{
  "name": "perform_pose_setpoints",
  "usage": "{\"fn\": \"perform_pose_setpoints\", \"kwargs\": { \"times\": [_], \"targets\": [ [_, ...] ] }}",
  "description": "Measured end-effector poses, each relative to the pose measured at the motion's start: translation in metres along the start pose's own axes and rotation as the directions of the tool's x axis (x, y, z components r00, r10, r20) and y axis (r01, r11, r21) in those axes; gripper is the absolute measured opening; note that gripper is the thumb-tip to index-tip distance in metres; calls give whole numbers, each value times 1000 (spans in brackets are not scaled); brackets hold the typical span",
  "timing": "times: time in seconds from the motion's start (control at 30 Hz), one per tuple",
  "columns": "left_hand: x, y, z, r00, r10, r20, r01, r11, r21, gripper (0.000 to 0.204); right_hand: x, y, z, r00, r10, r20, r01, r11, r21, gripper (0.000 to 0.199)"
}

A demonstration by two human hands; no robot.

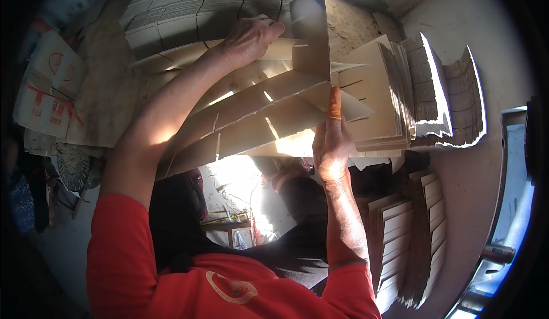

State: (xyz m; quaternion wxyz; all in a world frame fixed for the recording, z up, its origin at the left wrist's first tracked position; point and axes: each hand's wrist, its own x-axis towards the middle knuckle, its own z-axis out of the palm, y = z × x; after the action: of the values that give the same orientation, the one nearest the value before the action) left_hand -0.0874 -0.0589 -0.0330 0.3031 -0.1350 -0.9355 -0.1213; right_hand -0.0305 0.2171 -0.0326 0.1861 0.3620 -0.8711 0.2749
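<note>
Several long slotted cardboard strips (240, 110) stand on edge in front of me, running from lower left to upper right. A shorter cardboard piece (310, 44) stands upright across their right ends. My left hand (251, 38) is closed at the top edge of the farthest strip, left of the upright piece; its fingertips are partly hidden. My right hand (333, 147) grips the near strip by its right end, below the upright piece. One of its fingers wears an orange cover (334, 102) and points up along the cardboard edge.
Stacked slotted cardboard (211, 16) fills the far side. More cardboard stacks (372, 96) stand on the right, with further bundles (394, 239) lower down. A white carton with red print (48, 93) sits at left. Bright sunlight falls near my legs.
</note>
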Motion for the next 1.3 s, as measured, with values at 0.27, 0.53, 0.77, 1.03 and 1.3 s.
{"fn": "perform_pose_setpoints", "kwargs": {
  "times": [0.27,0.53,0.77,1.03,1.3],
  "targets": [
    [-3,37,-19,1000,-16,-2,15,970,-242,16,-7,8,4,1000,1,6,-1,998,-68,76],
    [-17,46,-33,993,3,-115,-50,911,-409,11,-16,11,16,999,-34,11,35,999,-41,79],
    [3,31,-62,927,-251,279,368,752,-546,38,-12,9,8,994,-71,-86,69,997,-29,78],
    [23,-45,-17,919,-357,166,309,916,257,49,-10,2,4,998,34,-56,-32,999,38,70],
    [9,-65,17,984,-150,99,106,927,360,26,-13,9,11,998,60,-15,-57,986,154,65]
  ]
}}
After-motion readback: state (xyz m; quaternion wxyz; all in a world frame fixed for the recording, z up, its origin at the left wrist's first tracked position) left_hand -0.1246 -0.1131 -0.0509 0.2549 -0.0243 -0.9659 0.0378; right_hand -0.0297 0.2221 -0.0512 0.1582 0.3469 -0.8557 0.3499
